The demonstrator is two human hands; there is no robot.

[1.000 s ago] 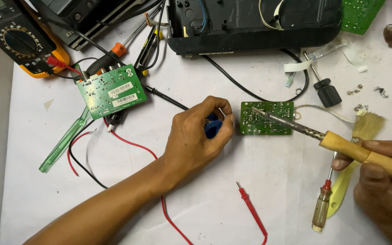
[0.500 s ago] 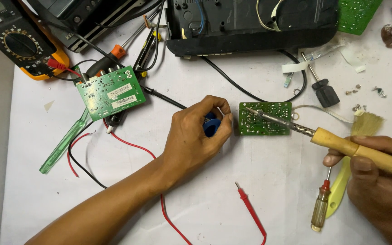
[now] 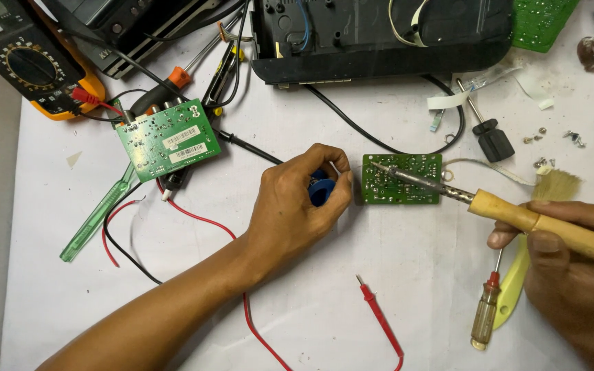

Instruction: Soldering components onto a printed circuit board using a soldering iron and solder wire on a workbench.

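The small board (image 3: 401, 179) lies flat on the white sheet (image 3: 352, 302), gripped at its near edge by the curled fingers of the left hand (image 3: 297, 206), a blue part (image 3: 320, 190) held under them. The iron (image 3: 489, 203), grasped by the right hand (image 3: 572, 264), rests its tip on the board. Those fingers could be burned if the tip slips; pads may lift if heat is held too long.

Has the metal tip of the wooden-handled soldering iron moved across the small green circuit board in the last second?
Yes. The tip has slid left, from mid-board to the small green circuit board's upper left corner, toward the left hand.
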